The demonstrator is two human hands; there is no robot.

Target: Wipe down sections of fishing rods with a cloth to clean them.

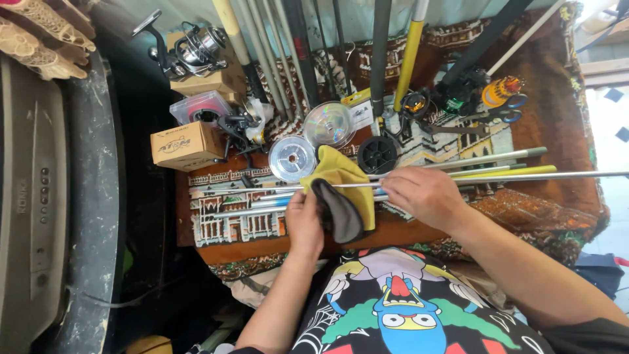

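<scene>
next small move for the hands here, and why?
Probably slide the left hand with the yellow-and-grey cloth along the thin silver rod toward the right hand. The cloth is wrapped over the rod near its left part, the right hand pins the rod down, and the long stretch to the right lies uncovered.

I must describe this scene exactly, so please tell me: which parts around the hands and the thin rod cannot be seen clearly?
All in the head view:
- Left hand: its fingertips are hidden by the yellow and grey cloth.
- Thin silver rod: its right end is cut off by the frame edge; the cloth covers a part.
- Right hand: its palm faces down, so the grip on the rod is hidden.
- Clear line spools: line thickness too small to tell.
</scene>
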